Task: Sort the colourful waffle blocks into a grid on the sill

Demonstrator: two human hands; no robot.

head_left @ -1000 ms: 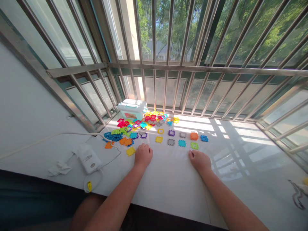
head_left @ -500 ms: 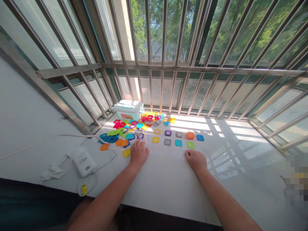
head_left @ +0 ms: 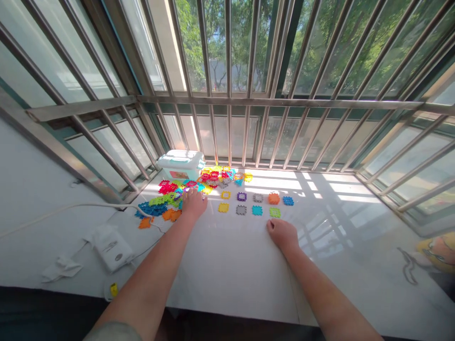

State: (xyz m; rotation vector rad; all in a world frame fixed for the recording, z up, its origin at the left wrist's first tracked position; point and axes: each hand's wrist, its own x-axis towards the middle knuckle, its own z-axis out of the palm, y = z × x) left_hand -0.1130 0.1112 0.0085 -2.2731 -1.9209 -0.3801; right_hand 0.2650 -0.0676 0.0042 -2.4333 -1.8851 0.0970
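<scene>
My left hand [head_left: 194, 204] reaches over the near side of a heap of colourful plastic interlocking tiles [head_left: 168, 187], its fingers stretched forward and slightly apart on the tiles. What lies under the fingertips is hidden. My right hand [head_left: 283, 234] rests on the white surface as a loose fist, and nothing shows in it. Just beyond that fist lies a green square tile [head_left: 275, 212]. It belongs to two rows of separate tiles, among them a yellow one [head_left: 223, 207], a grey one [head_left: 241, 210], a light blue one [head_left: 257, 210] and an orange one [head_left: 273, 198].
A white lidded box [head_left: 181, 165] stands behind the heap, by the metal window bars [head_left: 229, 137]. At left lie a white device [head_left: 113, 252] with a cable and a crumpled tissue [head_left: 63, 269]. Toward the right edge is a yellow printed object [head_left: 438, 251].
My left hand has moved forward and left onto the heap, now covering some tiles. My right fist stays near the green tile. The whole view has shifted slightly to the right.
</scene>
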